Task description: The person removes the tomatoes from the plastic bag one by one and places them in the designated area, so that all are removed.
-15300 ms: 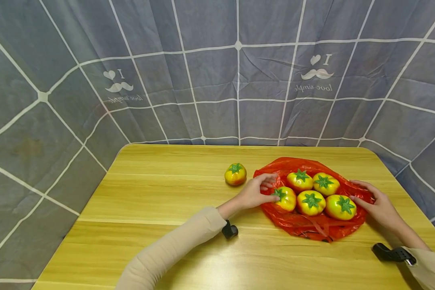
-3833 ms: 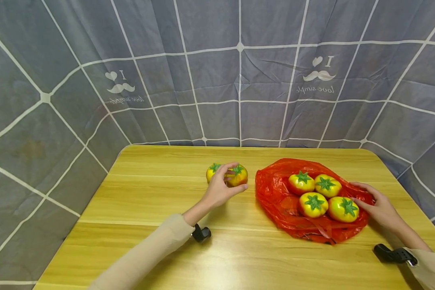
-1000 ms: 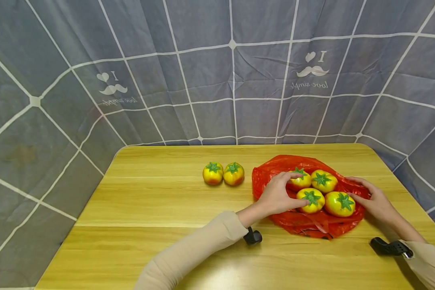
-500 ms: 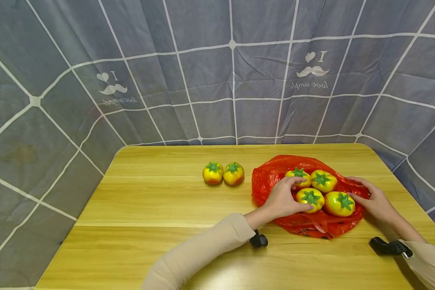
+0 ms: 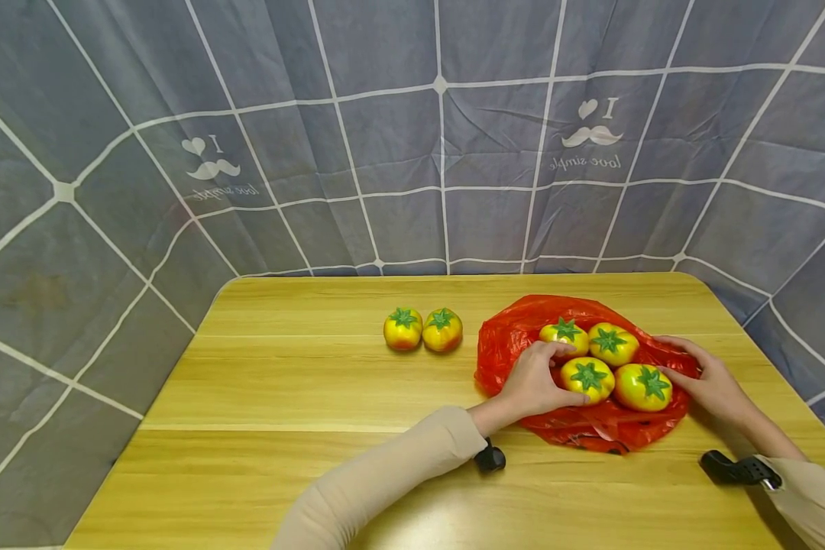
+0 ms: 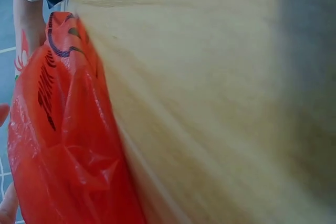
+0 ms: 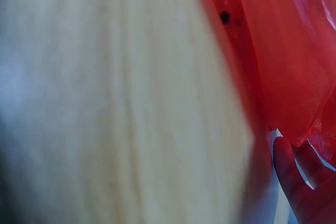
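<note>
Red plastic, thin and glossy, for the crumpled bag (image 5: 502,355) spread wide on the pale wood-grain desk (image 5: 268,382). Inside the bag, four shiny yellow fruits with reddish patches, green star-shaped caps uppermost: a far-left fruit (image 5: 566,333) and a far-right fruit (image 5: 613,343) toward the bag's far edge, a near-left fruit (image 5: 587,379) and a near-right fruit (image 5: 642,386) toward its near edge, all close together. Left hand (image 5: 532,380) over the left part of the bag, grasping the near-left fruit — thumb along its near side, fingers bent round behind. Right hand (image 5: 718,391) at the bag's right rim, holding the plastic, thumb close by the near-right fruit; in the right wrist view, fingers (image 7: 287,163) up against the red film. Left of the bag, well apart from the gripped fruit, two more of the same kind side by side on the desk: an outer fruit (image 5: 402,329) and an inner fruit (image 5: 443,330), touching or nearly so — cannot tell which. On the near side of the bag, beige sleeves (image 5: 385,466) and black wrist straps (image 5: 749,468). On the bag's own side, in the left wrist view, dark printing (image 6: 47,93), too skewed to read. Beyond the bag, a grey-blue curtain (image 5: 392,153) with white grid lines, hearts, moustaches and mirrored lettering.
</note>
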Demonstrator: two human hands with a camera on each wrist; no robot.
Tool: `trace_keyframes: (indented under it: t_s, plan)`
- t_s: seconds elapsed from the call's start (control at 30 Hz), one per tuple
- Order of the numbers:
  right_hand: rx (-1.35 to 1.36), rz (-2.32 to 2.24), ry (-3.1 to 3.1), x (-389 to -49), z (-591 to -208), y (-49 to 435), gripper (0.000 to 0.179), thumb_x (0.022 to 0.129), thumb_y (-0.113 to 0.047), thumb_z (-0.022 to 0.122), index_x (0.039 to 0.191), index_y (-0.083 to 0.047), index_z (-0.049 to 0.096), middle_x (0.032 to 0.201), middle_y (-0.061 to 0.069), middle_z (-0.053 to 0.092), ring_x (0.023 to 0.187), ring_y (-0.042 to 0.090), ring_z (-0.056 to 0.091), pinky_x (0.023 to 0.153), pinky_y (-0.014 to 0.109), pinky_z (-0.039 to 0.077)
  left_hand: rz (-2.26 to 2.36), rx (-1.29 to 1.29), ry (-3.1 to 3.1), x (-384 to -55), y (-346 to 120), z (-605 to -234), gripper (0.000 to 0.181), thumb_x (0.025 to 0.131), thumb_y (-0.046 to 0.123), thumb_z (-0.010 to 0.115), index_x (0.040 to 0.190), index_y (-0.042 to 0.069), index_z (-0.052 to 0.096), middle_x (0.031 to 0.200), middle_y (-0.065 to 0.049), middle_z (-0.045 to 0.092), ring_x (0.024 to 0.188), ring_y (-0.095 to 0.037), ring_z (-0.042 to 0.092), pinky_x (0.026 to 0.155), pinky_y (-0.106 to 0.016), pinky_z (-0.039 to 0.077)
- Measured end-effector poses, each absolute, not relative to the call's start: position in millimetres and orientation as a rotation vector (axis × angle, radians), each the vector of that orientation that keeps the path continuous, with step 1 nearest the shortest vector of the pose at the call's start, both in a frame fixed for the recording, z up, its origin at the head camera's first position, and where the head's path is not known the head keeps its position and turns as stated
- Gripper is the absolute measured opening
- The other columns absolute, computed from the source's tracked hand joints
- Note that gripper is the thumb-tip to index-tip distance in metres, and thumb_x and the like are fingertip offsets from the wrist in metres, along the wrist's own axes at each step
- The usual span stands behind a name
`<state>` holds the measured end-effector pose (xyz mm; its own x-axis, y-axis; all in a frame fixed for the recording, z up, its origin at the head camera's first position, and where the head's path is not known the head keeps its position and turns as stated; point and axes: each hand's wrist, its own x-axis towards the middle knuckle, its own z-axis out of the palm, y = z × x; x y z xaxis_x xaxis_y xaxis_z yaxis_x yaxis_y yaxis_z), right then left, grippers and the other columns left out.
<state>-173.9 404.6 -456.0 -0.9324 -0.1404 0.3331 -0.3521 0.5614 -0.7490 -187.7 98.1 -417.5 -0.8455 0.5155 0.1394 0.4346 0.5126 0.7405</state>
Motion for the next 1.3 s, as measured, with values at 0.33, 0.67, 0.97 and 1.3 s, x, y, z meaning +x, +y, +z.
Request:
trace_keyframes:
  t_s: [0.33, 0.67, 0.97, 1.3]
  plan:
    - [0.402, 1.293, -2.572, -174.5, -454.9, 404.1, 0.049, 0.086, 0.009, 0.062, 0.132, -0.001, 0.051, 0.114, -0.038, 0.048, 0.095, -0.020, 0.049, 0.075, -0.001, 0.041, 1.254, 0.765, 2.649, -184.0, 103.9, -424.0, 0.066, 0.071, 0.037, 0.084, 0.128, 0.021, 0.055, 0.119, 0.007, 0.057, 0.103, -0.004, 0.051, 0.086, -0.012, 0.040]
    - [0.411, 1.317, -2.561, -174.7, -453.9, 403.0, 0.049, 0.086, 0.010, 0.061, 0.132, -0.002, 0.051, 0.115, -0.036, 0.050, 0.096, -0.020, 0.050, 0.076, -0.001, 0.040, 1.207, 0.714, 2.683, -180.7, 109.6, -425.2, 0.066, 0.069, 0.038, 0.085, 0.126, 0.022, 0.055, 0.119, 0.007, 0.056, 0.108, -0.005, 0.051, 0.091, -0.016, 0.042]
    - [0.402, 1.334, -2.563, -173.9, -452.5, 402.1, 0.049, 0.086, 0.010, 0.061, 0.133, -0.002, 0.052, 0.115, -0.036, 0.050, 0.096, -0.019, 0.050, 0.076, -0.001, 0.040, 1.147, 0.676, 2.714, -180.2, 112.0, -424.8, 0.066, 0.068, 0.038, 0.086, 0.124, 0.023, 0.054, 0.117, 0.007, 0.055, 0.104, -0.004, 0.051, 0.089, -0.016, 0.043]
    - [0.416, 1.334, -2.559, -174.4, -453.0, 402.7, 0.050, 0.085, 0.011, 0.061, 0.132, -0.002, 0.052, 0.115, -0.036, 0.050, 0.096, -0.019, 0.050, 0.077, -0.001, 0.040, 1.129, 0.651, 2.725, -178.8, 114.4, -423.6, 0.066, 0.069, 0.039, 0.085, 0.126, 0.022, 0.056, 0.117, 0.005, 0.053, 0.100, -0.005, 0.053, 0.085, -0.015, 0.044]
